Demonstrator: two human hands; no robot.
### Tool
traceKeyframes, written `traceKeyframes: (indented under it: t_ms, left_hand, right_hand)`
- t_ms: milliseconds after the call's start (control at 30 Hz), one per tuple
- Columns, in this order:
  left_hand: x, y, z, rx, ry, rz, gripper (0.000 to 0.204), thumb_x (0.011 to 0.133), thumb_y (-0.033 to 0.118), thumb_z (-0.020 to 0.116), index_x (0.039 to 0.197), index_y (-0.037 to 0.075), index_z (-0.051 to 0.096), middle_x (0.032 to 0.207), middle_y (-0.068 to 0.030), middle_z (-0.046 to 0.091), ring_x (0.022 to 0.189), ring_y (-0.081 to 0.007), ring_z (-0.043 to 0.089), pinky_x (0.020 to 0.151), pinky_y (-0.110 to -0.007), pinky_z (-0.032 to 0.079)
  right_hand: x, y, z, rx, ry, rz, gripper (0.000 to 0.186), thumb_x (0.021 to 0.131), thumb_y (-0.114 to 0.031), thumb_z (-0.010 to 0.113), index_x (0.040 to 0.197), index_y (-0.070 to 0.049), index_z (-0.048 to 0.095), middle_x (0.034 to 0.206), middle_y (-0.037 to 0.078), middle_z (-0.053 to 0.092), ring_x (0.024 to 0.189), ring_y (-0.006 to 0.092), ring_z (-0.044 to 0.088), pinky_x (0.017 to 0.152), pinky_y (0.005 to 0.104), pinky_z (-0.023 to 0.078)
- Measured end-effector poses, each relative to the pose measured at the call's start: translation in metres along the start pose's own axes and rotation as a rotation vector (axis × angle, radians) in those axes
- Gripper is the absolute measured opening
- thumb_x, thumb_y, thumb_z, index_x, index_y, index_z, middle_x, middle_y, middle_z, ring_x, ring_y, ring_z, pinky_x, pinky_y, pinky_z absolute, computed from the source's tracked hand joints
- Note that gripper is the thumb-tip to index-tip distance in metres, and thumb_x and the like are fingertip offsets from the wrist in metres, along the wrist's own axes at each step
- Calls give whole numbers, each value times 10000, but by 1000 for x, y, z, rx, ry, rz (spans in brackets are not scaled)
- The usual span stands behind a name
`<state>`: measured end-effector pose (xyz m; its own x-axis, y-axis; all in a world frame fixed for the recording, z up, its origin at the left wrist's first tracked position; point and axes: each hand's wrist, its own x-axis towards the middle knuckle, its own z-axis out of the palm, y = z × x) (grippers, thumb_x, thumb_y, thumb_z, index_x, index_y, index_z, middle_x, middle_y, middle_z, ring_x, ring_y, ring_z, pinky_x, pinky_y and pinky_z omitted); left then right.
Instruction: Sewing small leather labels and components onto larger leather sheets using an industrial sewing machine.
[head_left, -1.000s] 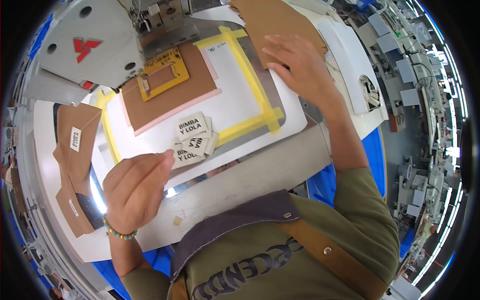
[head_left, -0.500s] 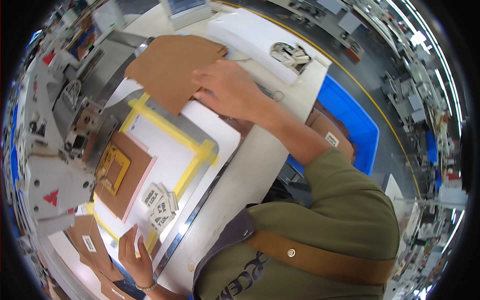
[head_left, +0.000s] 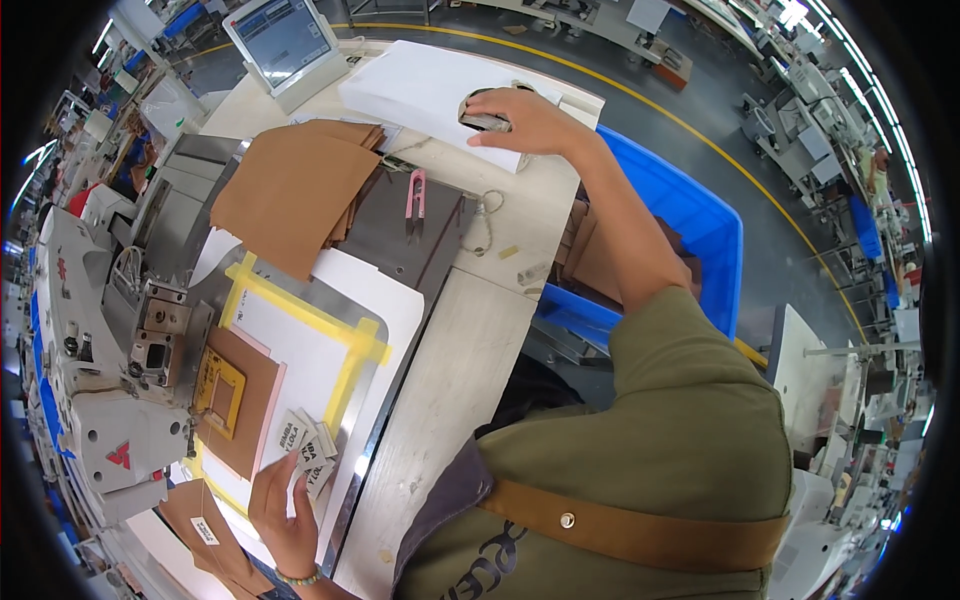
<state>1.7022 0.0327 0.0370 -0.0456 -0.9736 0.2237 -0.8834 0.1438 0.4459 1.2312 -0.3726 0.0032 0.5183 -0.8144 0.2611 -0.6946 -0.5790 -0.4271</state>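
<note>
- We see white labels (head_left: 308,452) heaped on a white sheet (head_left: 300,330) on the desk (head_left: 425,375); at least three show big black letters. The left-most one's words climb steeply up.
- Our left hand (head_left: 283,512) is by them, its grip wide, thumb apart, with nothing in it that we see.
- Our right hand (head_left: 535,122) is at the round hole in one white box (head_left: 400,90), its grip apart; we cannot tell if it touches anything inside.
- One yellow frame (head_left: 235,412) lies on one flat brown piece (head_left: 258,385).
- One pink snipper (head_left: 416,195) points its blades toward us.
</note>
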Motion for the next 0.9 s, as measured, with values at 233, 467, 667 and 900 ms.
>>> traceKeyframes:
  t_ms: [233, 467, 667, 900]
  left_hand:
    - [72, 46, 19, -28, -87, 270, 374, 872, -40, 760, 1241, 18, 754, 1113, -177, 761, 994, -383, 727, 851, -445, 581]
    - [96, 81, 27, -98, -180, 351, 345, 855, -20, 772, 1199, -1, 751, 1115, -171, 764, 976, -390, 731, 827, -445, 585]
    - [83, 110, -18, -197, -142, 479, 355, 809, 34, 794, 1157, -23, 750, 1081, -170, 782, 928, -357, 757, 761, -414, 589]
    - [68, 139, -37, -514, 79, 449, 197, 1033, 306, 709, 1053, 116, 757, 941, -114, 822, 760, -283, 788, 589, -314, 574]
  right_hand:
    - [-3, 4, 21, -73, 83, -130, 511, 951, -456, 749, 1269, -56, 736, 1308, 137, 712, 1258, 364, 635, 1076, 433, 498]
    - [-11, -13, 8, -86, 89, -11, 400, 978, -444, 736, 1003, -45, 748, 1022, 89, 741, 1036, 309, 669, 915, 444, 507]
    - [-18, -5, -48, 37, 640, -192, 190, 1049, -159, 674, 1133, -38, 794, 1134, 81, 793, 1021, 215, 739, 951, 339, 564]
    - [-10, 3, -61, -264, 419, 3, 207, 1036, -163, 679, 1161, -50, 800, 1197, 104, 790, 1123, 289, 721, 1007, 381, 553]
